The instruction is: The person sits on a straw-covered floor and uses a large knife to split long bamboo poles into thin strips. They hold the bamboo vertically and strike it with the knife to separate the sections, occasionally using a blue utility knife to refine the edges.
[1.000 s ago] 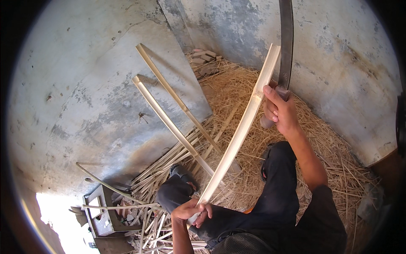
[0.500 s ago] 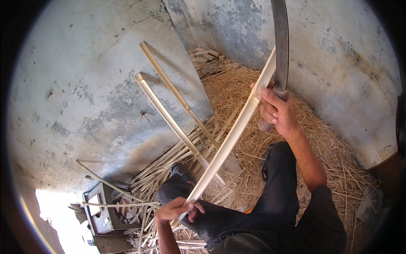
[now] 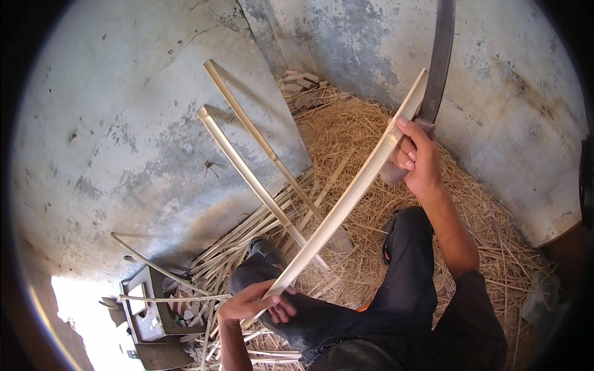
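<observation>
A long split bamboo strip (image 3: 337,216) slants across my lap, its pale inner face showing and a node near its upper part. Around its lower end, my left hand (image 3: 257,302) is closed, with the thumb along the strip. My right hand (image 3: 419,154) grips the wooden handle of a long dark-bladed machete (image 3: 440,62), and its thumb and fingers also pinch the strip near the node. The blade points up, just right of the strip's upper end.
Two bamboo strips (image 3: 247,173) lean on the worn wall (image 3: 142,111) at left. Shavings (image 3: 352,123) and a pile of thin strips (image 3: 226,263) cover the floor around my legs. A metal frame box (image 3: 151,315) stands at lower left; broken bricks (image 3: 303,80) lie in the far corner.
My right hand, the machete and the strip's upper end have shifted right. My left hand has moved slightly left with the lower end, and the strip has turned a little.
</observation>
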`<state>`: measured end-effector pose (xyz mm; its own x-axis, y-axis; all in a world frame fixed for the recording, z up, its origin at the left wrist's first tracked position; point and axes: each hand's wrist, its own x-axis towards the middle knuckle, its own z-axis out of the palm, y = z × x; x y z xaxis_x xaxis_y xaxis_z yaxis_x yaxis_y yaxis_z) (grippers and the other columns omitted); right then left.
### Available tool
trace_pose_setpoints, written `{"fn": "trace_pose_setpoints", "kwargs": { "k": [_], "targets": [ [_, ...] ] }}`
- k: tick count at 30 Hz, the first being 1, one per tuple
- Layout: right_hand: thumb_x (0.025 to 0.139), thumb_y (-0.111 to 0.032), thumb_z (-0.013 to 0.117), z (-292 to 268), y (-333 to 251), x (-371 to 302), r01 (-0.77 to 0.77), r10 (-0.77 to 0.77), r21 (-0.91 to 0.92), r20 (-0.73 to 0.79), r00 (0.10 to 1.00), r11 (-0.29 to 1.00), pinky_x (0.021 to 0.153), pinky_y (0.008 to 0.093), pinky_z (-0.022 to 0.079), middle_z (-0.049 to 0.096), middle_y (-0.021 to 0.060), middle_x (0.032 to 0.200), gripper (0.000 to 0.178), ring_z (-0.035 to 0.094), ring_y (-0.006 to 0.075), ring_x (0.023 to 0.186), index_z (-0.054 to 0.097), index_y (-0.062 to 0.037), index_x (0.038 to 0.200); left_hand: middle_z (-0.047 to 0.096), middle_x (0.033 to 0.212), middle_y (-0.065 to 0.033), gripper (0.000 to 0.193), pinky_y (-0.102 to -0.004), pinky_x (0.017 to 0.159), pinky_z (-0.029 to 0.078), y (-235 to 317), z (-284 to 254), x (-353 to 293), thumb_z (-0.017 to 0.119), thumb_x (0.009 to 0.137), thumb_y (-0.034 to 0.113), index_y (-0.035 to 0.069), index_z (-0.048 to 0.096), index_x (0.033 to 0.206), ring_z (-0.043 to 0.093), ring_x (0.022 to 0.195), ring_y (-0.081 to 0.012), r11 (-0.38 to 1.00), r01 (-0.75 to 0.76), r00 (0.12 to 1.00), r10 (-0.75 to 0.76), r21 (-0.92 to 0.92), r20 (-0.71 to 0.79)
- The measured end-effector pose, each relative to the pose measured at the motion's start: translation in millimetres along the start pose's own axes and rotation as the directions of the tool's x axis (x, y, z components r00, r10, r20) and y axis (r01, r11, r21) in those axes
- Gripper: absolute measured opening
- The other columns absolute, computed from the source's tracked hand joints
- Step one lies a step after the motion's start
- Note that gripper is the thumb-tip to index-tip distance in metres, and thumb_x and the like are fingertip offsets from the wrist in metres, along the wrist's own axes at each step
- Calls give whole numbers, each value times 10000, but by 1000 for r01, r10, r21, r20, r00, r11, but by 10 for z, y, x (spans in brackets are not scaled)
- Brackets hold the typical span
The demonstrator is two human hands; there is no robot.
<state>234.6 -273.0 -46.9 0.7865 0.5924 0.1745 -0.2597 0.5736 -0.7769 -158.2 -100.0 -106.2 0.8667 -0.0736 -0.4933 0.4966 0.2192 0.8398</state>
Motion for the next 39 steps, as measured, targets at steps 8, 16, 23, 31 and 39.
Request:
{"fn": "trace_pose_setpoints", "kwargs": {
  "k": [8,16,23,31,39],
  "targets": [
    [938,-131,680,-237,-86,274,74,-61,216,-67,996,974,406,169,292,402,-112,534,189,368,-11,425,526,-132,828,651,1214,-173,545,-402,1001,491,-16,578,18,835,766,72,-39,602,1246,631,1140,-281,555,-97,350,796,826,-493],
    [936,-100,675,-595,44,428,80,-24,373,-153,988,924,420,163,356,401,-101,552,247,377,-1,441,468,-125,804,609,1354,-202,815,-418,940,557,-830,580,-6,853,826,287,-24,449,1461,649,1166,-284,955,-289,950,294,63,-102],
    [936,-92,672,-664,241,385,-5,110,437,-216,970,899,442,171,372,408,-88,554,245,391,9,454,461,-129,818,501,1442,-128,854,-459,1114,461,-851,148,355,850,818,145,107,350,1509,536,1318,-330,289,-924,-7,640,249,-769],
    [901,-215,779,-721,568,294,-268,350,299,-265,898,916,468,209,359,382,-99,527,280,385,28,448,531,-129,805,620,1006,-25,402,-378,990,605,-201,-312,-386,831,834,202,109,516,1067,696,1023,-196,-101,-778,-372,869,620,-326],
    [963,-608,598,-900,798,-443,-635,638,69,-125,759,769,393,214,270,354,-81,504,529,314,41,380,583,-86,876,681,901,-84,328,-317,723,668,784,-173,-910,754,910,179,16,576,1132,732,808,-192,185,-461,-524,733,868,-434]
  ]
}}
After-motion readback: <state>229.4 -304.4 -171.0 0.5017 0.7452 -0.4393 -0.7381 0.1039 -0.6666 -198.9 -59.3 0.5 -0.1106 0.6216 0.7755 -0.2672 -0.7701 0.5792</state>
